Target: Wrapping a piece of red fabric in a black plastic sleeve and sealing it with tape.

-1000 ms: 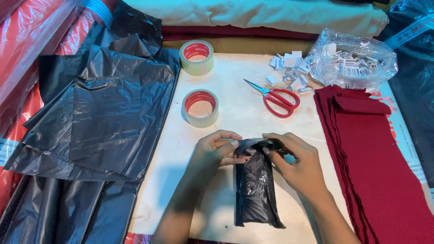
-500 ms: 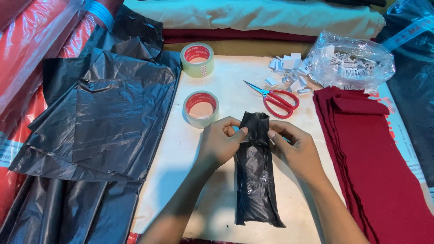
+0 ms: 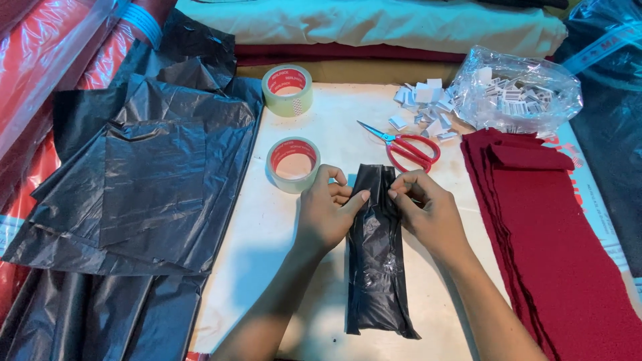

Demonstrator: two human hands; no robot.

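Note:
A long narrow package wrapped in black plastic (image 3: 376,267) lies lengthwise on the white work surface (image 3: 254,247). My left hand (image 3: 326,210) pinches its left upper edge, and my right hand (image 3: 426,208) pinches the right upper edge. Both thumbs and fingertips press the plastic near the package's far end. A roll of clear tape with a red core (image 3: 293,164) sits just left of my left hand. Red-handled scissors (image 3: 408,146) lie just beyond my right hand.
A second tape roll (image 3: 287,89) stands farther back. Black plastic bags (image 3: 140,180) pile up on the left. Stacked dark red cloth pieces (image 3: 555,234) lie on the right. A clear bag of small white tags (image 3: 518,93), with loose tags (image 3: 421,107) beside it, sits at the back right.
The package's far end has been smoothed out and now lies straight. Both hands have shifted from bunching the top to pinching its two side edges.

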